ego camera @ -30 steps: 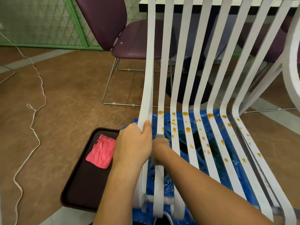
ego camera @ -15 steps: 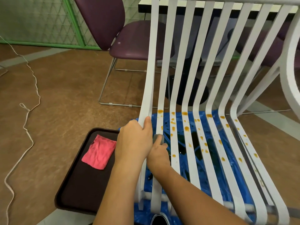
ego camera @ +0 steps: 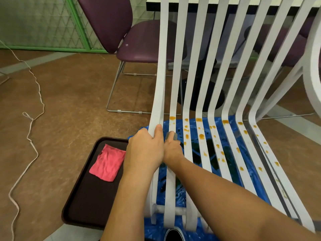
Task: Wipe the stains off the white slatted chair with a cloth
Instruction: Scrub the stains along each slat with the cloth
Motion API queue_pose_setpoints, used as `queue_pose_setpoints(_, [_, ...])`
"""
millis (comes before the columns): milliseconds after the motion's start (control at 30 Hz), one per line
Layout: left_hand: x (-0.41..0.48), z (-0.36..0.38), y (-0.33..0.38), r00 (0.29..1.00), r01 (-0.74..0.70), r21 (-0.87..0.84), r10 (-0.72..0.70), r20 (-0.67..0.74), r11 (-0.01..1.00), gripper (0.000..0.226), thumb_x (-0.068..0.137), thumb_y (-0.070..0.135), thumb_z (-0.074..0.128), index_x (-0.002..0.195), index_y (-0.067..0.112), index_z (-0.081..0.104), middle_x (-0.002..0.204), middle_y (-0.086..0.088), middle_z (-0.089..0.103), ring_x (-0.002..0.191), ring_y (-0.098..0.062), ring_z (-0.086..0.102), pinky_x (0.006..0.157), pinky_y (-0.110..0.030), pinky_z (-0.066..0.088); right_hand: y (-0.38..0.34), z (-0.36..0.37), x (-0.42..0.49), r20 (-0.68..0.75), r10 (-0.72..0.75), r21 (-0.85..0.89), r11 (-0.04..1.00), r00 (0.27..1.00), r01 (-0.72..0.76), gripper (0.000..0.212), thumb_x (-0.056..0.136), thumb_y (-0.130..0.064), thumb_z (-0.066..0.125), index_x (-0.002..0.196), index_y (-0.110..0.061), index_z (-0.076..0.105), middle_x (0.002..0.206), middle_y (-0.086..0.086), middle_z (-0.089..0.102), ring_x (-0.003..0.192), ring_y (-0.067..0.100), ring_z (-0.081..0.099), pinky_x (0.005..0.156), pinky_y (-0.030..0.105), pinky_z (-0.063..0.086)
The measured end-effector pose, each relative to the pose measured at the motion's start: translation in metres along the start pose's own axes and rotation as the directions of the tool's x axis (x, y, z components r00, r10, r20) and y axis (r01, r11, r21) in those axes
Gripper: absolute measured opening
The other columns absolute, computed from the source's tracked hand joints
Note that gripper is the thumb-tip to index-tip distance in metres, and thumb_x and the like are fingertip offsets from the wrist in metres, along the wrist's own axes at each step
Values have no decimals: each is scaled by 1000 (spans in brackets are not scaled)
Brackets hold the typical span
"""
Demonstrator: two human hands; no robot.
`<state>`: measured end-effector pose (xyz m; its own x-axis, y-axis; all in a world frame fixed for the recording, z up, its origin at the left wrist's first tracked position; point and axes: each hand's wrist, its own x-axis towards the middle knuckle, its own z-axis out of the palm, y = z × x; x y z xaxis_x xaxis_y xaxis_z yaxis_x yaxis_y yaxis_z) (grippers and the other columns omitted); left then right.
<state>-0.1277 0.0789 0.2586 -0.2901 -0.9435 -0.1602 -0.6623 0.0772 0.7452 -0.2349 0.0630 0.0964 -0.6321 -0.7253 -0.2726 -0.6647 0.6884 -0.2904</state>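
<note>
Chair first: the white slatted chair [ego camera: 191, 66] fills the centre and right of the frame, its seat slats running down toward me over a blue plastic sheet [ego camera: 224, 150]. A dark tray [ego camera: 83, 197] sits at lower left with a pink cloth [ego camera: 107, 162] lying on it, out of use. My left hand [ego camera: 144, 153] keeps its fingers wrapped round the outermost left slat, thumb lying up along the edge, steadying the frame. My right hand [ego camera: 172, 151], just beside it, is curled round a grey cloth [ego camera: 171, 135] and presses it onto the second slat. Over the last second that cloth has crept up the slat, and it now lies just below the orange stain [ego camera: 172, 117] at the bend. I judge that spot to be next. The stains [ego camera: 201, 136] scattered over the slats at centre right look untouched, so most of the wiping is left to do.
</note>
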Motion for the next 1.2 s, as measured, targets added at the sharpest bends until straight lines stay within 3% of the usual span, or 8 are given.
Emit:
queue_pose_setpoints(133, [0,0,1,1000,7,-12,-7,-2,1000,43,102,55,42,85,18,58,82,1,62,71,-12,58,52,-29,36,-1,5,-6,-5,3,-35,999,1000,-3,53,90,-24,59,136,-3,44,131,27,31,102,32,39,78,32,50])
queue_pose_setpoints(233, [1,0,0,1000,5,-24,-5,-2,1000,43,102,55,43,84,19,58,79,2,62,69,-13,59,52,-29,38,3,10,-18,-10,11,42,999,1000,-11,75,87,-17,59,151,-3,23,134,26,27,99,31,49,68,34,45])
queue_pose_setpoints(300, [1,0,-1,1000,1,-23,-1,-1,1000,44,102,55,42,86,17,60,79,1,63,69,-14,60,52,-30,39,6,18,-30,16,33,-46,998,999,-32,93,88,-16,63,157,-11,0,144,30,23,117,37,51,84,38,51])
queue_pose_setpoints(400, [0,1,-1,1000,-5,-22,5,11,1000,44,103,55,41,90,17,60,80,2,63,70,-13,61,53,-29,40,5,19,-47,9,67,-35,997,998,-67,99,90,-22,67,158,-15,-4,161,26,-6,140,45,28,105,45,47])
queue_pose_setpoints(567, [1,2,-1,1000,-2,-10,2,4,1000,47,102,56,40,89,16,60,80,2,63,68,-11,58,52,-28,36,2,22,-33,-129,10,-66,998,992,-18,92,92,-34,63,156,-7,2,162,18,1,135,38,35,104,44,46])
queue_pose_setpoints(800, [0,1,-1,1000,18,-22,-17,21,1000,47,101,57,41,88,17,61,78,2,63,65,-8,57,50,-25,33,1,4,21,-27,-19,-75,997,999,17,94,96,-31,61,157,-7,-6,165,13,-8,138,42,36,94,43,52])
queue_pose_setpoints(1200, [0,-1,-1,999,25,-31,-24,48,999,48,101,59,39,89,18,61,81,2,65,67,-9,59,51,-25,34,-1,-31,93,181,14,13,1000,983,-17,103,90,-17,69,158,-14,-8,163,4,-24,130,38,50,101,44,49])
